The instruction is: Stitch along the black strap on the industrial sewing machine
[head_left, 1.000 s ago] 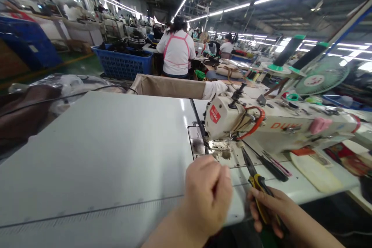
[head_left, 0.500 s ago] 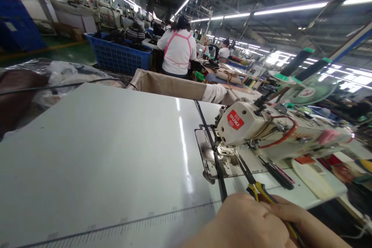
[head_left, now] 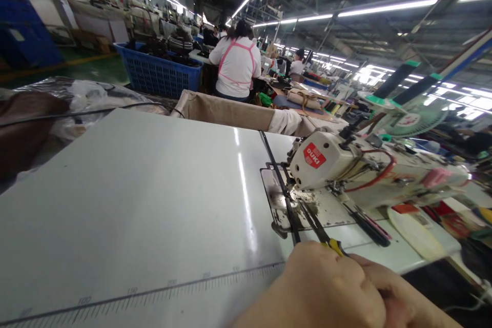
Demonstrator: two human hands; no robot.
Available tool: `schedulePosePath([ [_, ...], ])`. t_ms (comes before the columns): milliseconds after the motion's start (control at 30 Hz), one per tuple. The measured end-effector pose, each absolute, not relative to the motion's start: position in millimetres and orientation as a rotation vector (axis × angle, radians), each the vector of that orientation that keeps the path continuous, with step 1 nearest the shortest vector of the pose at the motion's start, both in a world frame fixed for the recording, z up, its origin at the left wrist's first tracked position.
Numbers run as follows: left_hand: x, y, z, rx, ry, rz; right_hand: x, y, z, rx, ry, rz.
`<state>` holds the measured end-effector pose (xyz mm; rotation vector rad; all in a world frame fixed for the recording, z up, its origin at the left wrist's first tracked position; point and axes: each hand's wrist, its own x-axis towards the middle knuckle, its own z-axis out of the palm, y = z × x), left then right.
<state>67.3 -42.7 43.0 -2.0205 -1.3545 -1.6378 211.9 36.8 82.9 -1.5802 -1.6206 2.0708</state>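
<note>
A narrow black strap (head_left: 292, 220) runs along the table and passes under the needle area of the sewing machine (head_left: 326, 164). My left hand (head_left: 323, 287) is closed around its near end, with the fingertips hidden beneath the knuckles. Partly behind it, my right hand (head_left: 392, 279) grips a pair of scissors (head_left: 317, 228) with yellow-and-black handles. The scissor blades point away from me over the metal needle plate (head_left: 274, 189), just right of the strap. My left hand covers most of the handles.
A black-handled tool (head_left: 371, 228) lies right of the scissors. Ruler markings (head_left: 207, 279) cross the white tabletop (head_left: 134, 205). Beyond its far edge are a cloth-lined bin (head_left: 226, 110), a blue basket (head_left: 159, 69) and a seated person (head_left: 238, 66). Thread cones (head_left: 395, 82) stand at right.
The scissors have shifted left, bringing their blades closer to the strap. More of the handles is now hidden behind my left hand. The whole view has moved slightly.
</note>
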Motion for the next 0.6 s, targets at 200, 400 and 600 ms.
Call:
schedulePosePath([
  [200, 47.4, -35.4, 44.0, -1.848, -1.575, -1.664, 211.9, 25.0, 76.6, -1.351, -1.381, 2.486],
  [400, 28.5, -27.2, 39.7, -1.450, -2.051, -1.779, 219.1, 27.3, 72.3, -1.062, -1.226, 2.711],
  [600, 16.4, -5.5, 16.9, -1.337, -2.449, -1.701, 224.5, 36.7, 36.4, -0.748, -1.121, 2.828],
])
